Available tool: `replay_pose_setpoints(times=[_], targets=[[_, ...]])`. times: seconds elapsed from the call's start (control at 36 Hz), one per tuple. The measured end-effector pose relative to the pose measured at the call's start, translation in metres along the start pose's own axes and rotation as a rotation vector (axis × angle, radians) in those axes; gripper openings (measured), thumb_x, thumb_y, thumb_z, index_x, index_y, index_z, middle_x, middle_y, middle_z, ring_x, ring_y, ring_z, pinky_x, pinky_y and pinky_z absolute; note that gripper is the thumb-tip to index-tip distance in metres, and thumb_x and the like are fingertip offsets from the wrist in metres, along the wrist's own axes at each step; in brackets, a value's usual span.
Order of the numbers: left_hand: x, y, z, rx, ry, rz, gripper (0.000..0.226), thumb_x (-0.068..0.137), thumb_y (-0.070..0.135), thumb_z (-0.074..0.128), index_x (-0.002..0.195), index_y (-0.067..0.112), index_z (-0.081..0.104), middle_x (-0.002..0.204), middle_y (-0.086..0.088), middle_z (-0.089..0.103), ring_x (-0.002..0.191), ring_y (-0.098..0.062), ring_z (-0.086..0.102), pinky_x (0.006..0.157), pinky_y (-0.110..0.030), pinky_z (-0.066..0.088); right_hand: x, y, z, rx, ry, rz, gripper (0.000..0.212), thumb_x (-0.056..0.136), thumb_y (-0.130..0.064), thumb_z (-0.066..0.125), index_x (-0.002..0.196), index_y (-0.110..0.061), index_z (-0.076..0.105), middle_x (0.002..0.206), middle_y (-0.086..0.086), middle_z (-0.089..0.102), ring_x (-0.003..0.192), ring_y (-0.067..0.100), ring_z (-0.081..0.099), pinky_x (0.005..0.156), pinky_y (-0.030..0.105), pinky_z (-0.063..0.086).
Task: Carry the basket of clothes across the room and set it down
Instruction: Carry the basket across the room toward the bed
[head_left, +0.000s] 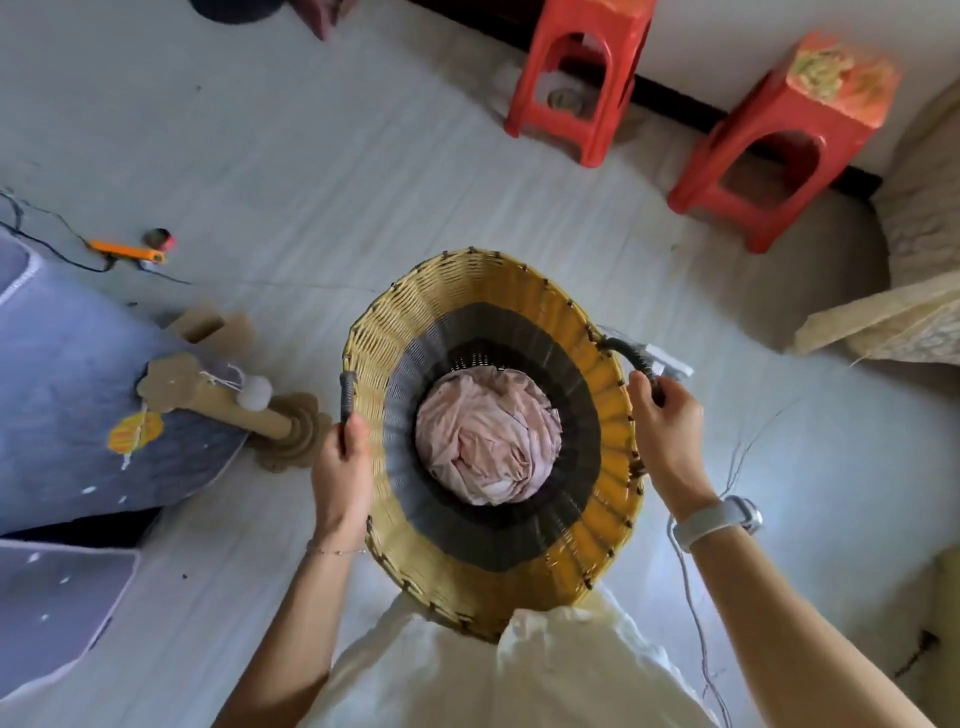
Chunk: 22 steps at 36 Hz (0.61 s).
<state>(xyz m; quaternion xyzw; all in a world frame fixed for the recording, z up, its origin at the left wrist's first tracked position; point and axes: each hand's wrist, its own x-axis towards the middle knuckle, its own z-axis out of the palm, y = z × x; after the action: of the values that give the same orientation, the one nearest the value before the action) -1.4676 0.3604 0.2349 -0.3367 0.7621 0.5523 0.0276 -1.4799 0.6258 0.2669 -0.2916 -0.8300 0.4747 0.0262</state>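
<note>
A round woven basket, yellow at the rim with grey and black bands lower down, is held in front of my body above the floor. Crumpled pale pink clothes lie at its bottom. My left hand grips the dark handle on the basket's left side. My right hand grips the dark handle on its right side; a pale watch sits on that wrist. The near rim is partly hidden by my light shirt.
Two red plastic stools stand by the far wall. A grey-blue rug with a cardboard cat toy lies left. An orange tool with cables lies on the floor. A beige cushioned seat is at right.
</note>
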Motion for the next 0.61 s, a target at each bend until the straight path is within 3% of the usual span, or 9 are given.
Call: replay_pose_setpoints(times=[0.08,0.17,0.25,0.31,0.39,0.5,0.61], targets=[[0.031,0.025,0.022,-0.001,0.03,-0.029,0.046,0.093,0.035,0.038,0.104,-0.005,0.056,0.112,-0.037,0.058,0.103,-0.051,0.055,0.08,-0.053,0.046,0.052,-0.017,0.018,0.012,-0.03,-0.023,0.029,0.091,-0.026,0.048,0.071,-0.005,0.05,0.06,0.009,0.039,0.053,0.02,0.031,0.05,0.03,0.025],[0.063,0.049,0.045,-0.028,0.086,-0.077,0.041,0.093,0.038,0.037,0.1,0.003,0.057,0.112,-0.031,0.061,0.104,-0.044,0.057,0.087,-0.049,0.046,0.108,-0.037,0.037,-0.033,-0.081,-0.056,0.035,0.092,-0.028,0.045,0.07,0.0,0.05,0.06,0.01,0.04,0.054,0.02,0.032,0.051,0.029,0.025],[0.091,0.072,0.066,-0.043,0.144,-0.107,0.037,0.091,0.04,0.037,0.083,0.008,0.055,0.092,-0.036,0.055,0.086,-0.049,0.051,0.077,-0.052,0.044,0.163,-0.063,0.055,-0.06,-0.141,-0.083,0.047,0.093,-0.029,0.044,0.079,0.015,0.052,0.064,0.013,0.043,0.056,0.022,0.034,0.053,0.031,0.027],[0.109,0.089,0.079,-0.07,0.186,-0.15,0.032,0.09,0.04,0.038,0.078,0.013,0.05,0.083,-0.032,0.051,0.078,-0.045,0.045,0.073,-0.049,0.042,0.196,-0.084,0.066,-0.079,-0.179,-0.113,0.047,0.093,-0.028,0.044,0.078,0.015,0.052,0.064,0.013,0.042,0.055,0.021,0.032,0.052,0.029,0.025],[0.136,0.109,0.092,-0.123,0.186,-0.172,0.031,0.091,0.037,0.038,0.072,0.014,0.047,0.063,-0.008,0.04,0.061,-0.025,0.036,0.062,-0.035,0.03,0.237,-0.116,0.084,-0.081,-0.235,-0.152,0.041,0.093,-0.025,0.044,0.058,-0.005,0.041,0.055,0.007,0.032,0.05,0.017,0.026,0.044,0.022,0.023],[0.171,0.132,0.101,-0.263,0.205,-0.244,0.031,0.094,0.027,0.04,0.066,0.015,0.044,0.058,-0.003,0.037,0.045,-0.009,0.037,0.046,-0.022,0.031,0.282,-0.157,0.116,-0.126,-0.291,-0.212,0.042,0.094,-0.023,0.044,0.054,-0.015,0.031,0.051,0.002,0.027,0.047,0.015,0.023,0.044,0.021,0.022],[0.209,0.144,0.101,-0.388,0.236,-0.319,0.032,0.094,0.024,0.039,0.063,0.017,0.041,0.059,-0.001,0.033,0.053,-0.013,0.029,0.051,-0.023,0.024,0.316,-0.199,0.162,-0.138,-0.339,-0.293,0.044,0.094,-0.018,0.044,0.052,-0.018,0.028,0.05,0.002,0.026,0.047,0.016,0.022,0.037,0.016,0.023]])
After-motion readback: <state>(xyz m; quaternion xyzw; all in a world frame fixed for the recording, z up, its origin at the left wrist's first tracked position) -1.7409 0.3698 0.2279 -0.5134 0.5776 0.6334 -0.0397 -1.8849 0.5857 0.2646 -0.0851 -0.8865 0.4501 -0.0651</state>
